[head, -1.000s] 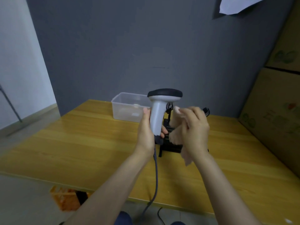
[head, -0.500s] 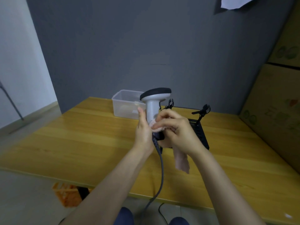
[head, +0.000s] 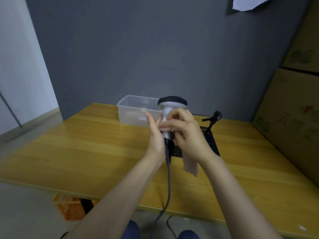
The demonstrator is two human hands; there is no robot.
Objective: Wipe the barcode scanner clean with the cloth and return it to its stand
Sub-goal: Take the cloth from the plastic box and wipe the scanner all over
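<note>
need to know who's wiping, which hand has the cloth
The right hand: the pink cloth hangs below it. The left hand only steadies the scanner.

grey-black scanner — pink cloth, yellow table

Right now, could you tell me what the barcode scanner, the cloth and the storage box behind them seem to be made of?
The barcode scanner looks like moulded plastic: smooth light-grey body with a soft sheen and a matte black cap, possibly rubbery. The cloth seems a thin, soft pinkish fabric, hanging limp in folds below the right hand. The storage box looks like translucent plastic, since the wall shows faintly through it.
</note>
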